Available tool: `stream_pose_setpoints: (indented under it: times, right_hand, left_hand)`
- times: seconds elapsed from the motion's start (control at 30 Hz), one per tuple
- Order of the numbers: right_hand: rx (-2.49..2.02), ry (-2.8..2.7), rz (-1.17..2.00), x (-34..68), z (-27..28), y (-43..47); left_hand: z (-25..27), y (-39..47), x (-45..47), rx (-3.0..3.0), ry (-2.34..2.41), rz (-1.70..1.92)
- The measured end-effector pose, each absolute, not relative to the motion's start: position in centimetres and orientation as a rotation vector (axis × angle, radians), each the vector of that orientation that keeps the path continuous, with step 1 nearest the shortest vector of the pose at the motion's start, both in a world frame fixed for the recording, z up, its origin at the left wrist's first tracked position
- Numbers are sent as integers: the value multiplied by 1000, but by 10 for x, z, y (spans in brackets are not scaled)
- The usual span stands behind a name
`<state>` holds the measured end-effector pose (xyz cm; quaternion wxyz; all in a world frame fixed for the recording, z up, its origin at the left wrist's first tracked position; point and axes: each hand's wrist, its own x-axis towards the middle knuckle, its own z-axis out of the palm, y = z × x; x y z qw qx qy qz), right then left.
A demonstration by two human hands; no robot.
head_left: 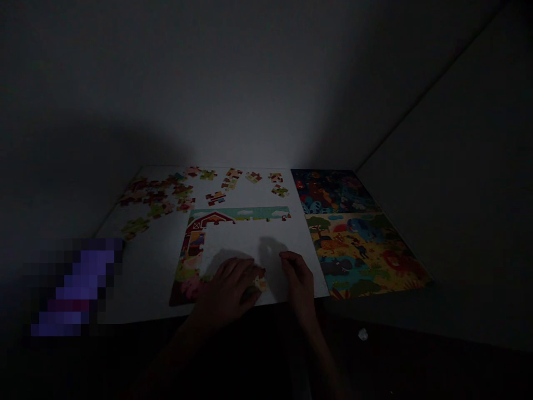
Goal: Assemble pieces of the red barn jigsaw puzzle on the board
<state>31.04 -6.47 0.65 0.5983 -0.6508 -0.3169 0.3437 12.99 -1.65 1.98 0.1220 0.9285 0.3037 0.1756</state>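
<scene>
A partly assembled farm jigsaw puzzle [195, 247] lies on the white table, its top and left edges joined, with a red barn at the upper left. My left hand [229, 286] rests palm down over its bottom edge, fingers bent slightly and thumb apart. Beside those fingertips shows a jigsaw piece [260, 283] with a pale animal on it; the hand hides part of the bottom row. To the right, my right hand [298, 280] is raised a little with fingers curled together. Whatever is between its fingertips, if anything, is too dark to make out.
Loose jigsaw pieces [156, 194] are heaped at the table's back left, and several separate pieces [253, 177] lie along the back. Two finished picture puzzles, a dark one [333, 189] and a savanna one [362, 250], cover the right side. A pixelated purple object [79, 289] is at left.
</scene>
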Motion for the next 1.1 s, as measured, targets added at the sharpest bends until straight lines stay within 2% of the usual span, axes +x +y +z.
stream_pose_setpoints:
  times: [0.23, 0.47, 0.67, 0.83, 1.1]
  right_hand:
    - [-1593, -966, 641, 332, 19, -16]
    - [-1790, -1152, 338, 368, 33, 66]
    - [-1916, -1235, 216, 374, 35, 124]
    - [-1829, -1324, 111, 353, 13, 135]
    - [-1858, -1614, 144, 341, -7, 134]
  left_hand:
    - [13, -17, 128, 2676, 878, 579]
    - [8, -19, 125, 2626, 848, 665]
    - [3, -21, 123, 2640, 815, 775]
    - [2, -22, 123, 2610, 839, 803]
    - [-3, -22, 125, 2598, 837, 805]
